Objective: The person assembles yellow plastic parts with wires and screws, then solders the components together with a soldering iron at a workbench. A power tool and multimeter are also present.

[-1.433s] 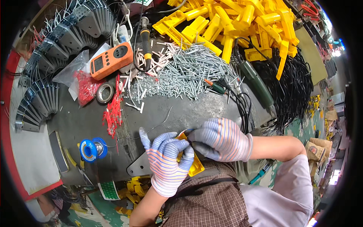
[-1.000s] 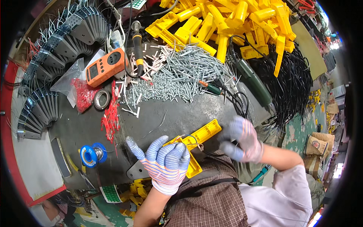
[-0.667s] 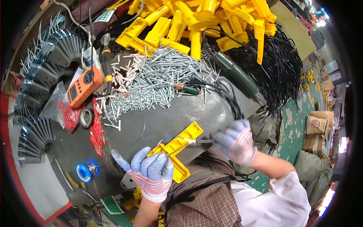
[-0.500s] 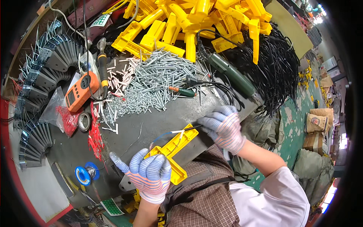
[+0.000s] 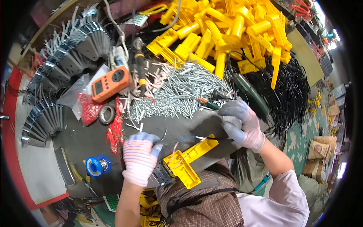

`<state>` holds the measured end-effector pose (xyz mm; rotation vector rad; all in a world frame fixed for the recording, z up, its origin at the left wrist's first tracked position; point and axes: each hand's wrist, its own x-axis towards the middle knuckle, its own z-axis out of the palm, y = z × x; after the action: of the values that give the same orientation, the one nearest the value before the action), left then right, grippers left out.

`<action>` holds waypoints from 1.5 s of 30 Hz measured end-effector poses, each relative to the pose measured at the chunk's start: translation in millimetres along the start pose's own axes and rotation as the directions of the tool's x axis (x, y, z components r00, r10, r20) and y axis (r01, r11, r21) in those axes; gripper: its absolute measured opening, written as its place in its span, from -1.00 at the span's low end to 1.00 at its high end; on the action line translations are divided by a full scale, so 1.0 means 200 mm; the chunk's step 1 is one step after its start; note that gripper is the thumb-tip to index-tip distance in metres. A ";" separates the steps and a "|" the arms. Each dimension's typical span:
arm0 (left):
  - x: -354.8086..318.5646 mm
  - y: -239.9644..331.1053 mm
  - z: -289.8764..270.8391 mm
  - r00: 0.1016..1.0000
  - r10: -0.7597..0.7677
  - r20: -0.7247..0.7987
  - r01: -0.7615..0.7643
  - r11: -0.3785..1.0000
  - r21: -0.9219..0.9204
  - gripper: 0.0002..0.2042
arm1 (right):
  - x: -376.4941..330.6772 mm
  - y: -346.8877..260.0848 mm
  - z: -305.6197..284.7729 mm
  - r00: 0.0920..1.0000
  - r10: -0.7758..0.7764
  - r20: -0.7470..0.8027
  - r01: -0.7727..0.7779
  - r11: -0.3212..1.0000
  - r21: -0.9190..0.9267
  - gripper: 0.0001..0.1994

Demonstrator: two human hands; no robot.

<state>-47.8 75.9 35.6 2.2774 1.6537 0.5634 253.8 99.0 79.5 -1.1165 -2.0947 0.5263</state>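
Note:
A yellow T-shaped plastic housing half (image 5: 187, 169) lies hollow side up at the table's front edge, thin blue and white wires running through it. A black cord leaves its right end. Beside its left end is a dark perforated metal plate (image 5: 162, 176). Left of the housing, my left hand (image 5: 140, 157) in a striped glove is closed, with solder wire (image 5: 165, 133) sticking out past its thumb. My right hand (image 5: 244, 126), also gloved, is above the table with thumb and fingers apart, holding nothing. Its fingertips are near a green-handled screwdriver (image 5: 208, 103).
Behind lie a heap of metal pins (image 5: 181, 89), yellow housings (image 5: 223, 34), black cords (image 5: 289, 90) and a green corded tool (image 5: 249, 94). Leftward are an orange meter (image 5: 109, 84), a black-and-yellow soldering iron (image 5: 140, 68), a blue solder spool (image 5: 97, 165) and rows of metal plates (image 5: 45, 117).
My left hand has let go of the housing and closed on the solder wire to its left. My right hand has released the black cord and moved up toward the screwdriver. The view has shifted.

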 end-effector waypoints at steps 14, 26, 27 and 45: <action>-0.48 0.26 -0.15 0.951 -0.241 -0.197 0.080 0.801 -0.594 -0.83 | 0.94 0.08 0.57 0.991 -0.089 0.099 0.119 0.928 -0.353 -0.58; -0.43 0.33 -0.01 0.911 -0.128 -0.391 0.000 0.950 -0.313 -0.78 | 0.05 -0.31 -0.10 0.960 -0.118 -0.255 0.184 0.950 0.253 -0.75; -0.42 0.33 0.02 0.908 -0.135 -0.397 0.020 0.959 -0.282 -0.79 | 0.03 -0.34 -0.11 0.973 -0.063 -0.222 0.142 0.920 0.364 -0.74; -0.24 0.32 0.13 0.873 -0.086 -0.480 0.060 0.996 -0.070 -0.83 | 0.03 -0.25 -0.05 0.993 -0.086 -0.080 0.101 0.972 0.211 -0.87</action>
<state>4.3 10.4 33.2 2.1349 1.8974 1.2251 231.3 76.7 120.2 -0.8957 -1.9654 0.6418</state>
